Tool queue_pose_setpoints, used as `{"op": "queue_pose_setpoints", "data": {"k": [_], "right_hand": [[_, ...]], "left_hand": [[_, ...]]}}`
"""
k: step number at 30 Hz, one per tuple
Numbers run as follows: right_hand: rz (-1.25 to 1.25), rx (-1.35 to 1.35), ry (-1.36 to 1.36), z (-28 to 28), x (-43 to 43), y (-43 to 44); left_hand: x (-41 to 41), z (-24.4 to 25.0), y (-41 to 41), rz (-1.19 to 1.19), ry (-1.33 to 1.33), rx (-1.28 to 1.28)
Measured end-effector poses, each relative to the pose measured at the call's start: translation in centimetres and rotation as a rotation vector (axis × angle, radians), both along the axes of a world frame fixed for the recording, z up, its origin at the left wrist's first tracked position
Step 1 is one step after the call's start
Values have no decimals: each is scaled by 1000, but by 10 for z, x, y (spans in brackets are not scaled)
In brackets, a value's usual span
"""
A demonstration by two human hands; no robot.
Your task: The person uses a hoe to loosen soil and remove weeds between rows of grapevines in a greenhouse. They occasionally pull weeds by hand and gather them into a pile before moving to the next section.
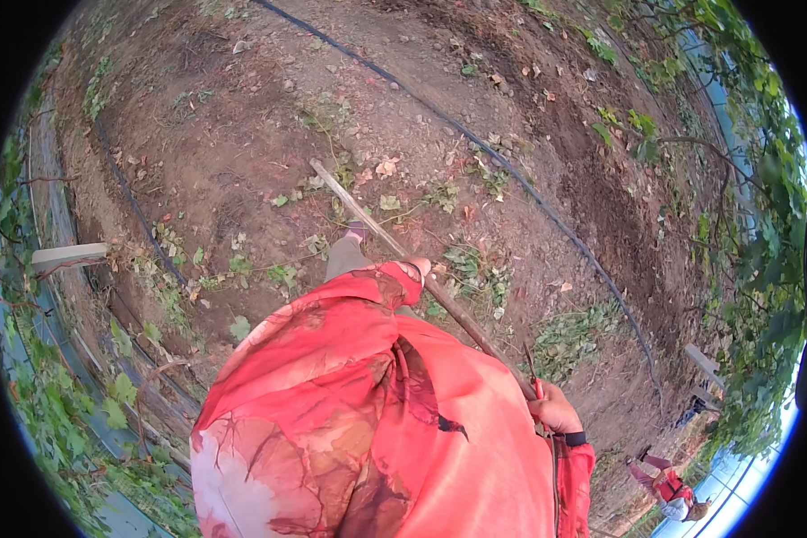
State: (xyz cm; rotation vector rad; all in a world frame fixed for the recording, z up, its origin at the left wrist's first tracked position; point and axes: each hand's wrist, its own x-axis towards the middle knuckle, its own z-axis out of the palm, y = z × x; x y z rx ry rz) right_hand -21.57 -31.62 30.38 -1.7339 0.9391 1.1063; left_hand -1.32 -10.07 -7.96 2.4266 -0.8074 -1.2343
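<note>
A long wooden pole (350, 202) runs slantwise in front of my red patterned jacket (296, 403). My left hand (418, 265) is closed around its middle part. Near the pole's lower right end, my right hand (557, 409) grips a red-handled tool (539, 390) with a thin dark tip; its kind is hard to tell. The right hand is beside or against the pole, and which of the two cannot be told. One shoe (356, 231) and a trouser leg (344, 257) show beneath the pole.
A black irrigation hose (471, 134) crosses the soil, with another hose (131, 195) at left. Cut leafy vines (474, 272) lie near my feet. Grapevines (773, 255) and posts (70, 255) line both sides. A co-worker (672, 487) is at the lower right.
</note>
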Motion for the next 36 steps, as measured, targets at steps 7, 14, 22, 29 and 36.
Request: {"op": "queue_pose_setpoints", "data": {"k": [7, 14, 22, 29, 36], "right_hand": [[-84, -259, -141, 84, -138, -71], [93, -663, -371, 197, -139, -43], [-460, -657, -744, 167, -124, -28], [-818, -399, -1316, 66, -52, -12], [-1140, 285, -1485, 18, -59, -33]], "left_hand": [[-137, 76, -134, 1451, 1174, -184], [-182, 166, -207, 1194, 1262, -252], [-132, 176, -180, 1348, 1152, -292], [-41, 112, -106, 1598, 972, -373], [-44, 84, -114, 1560, 982, -261]]}}
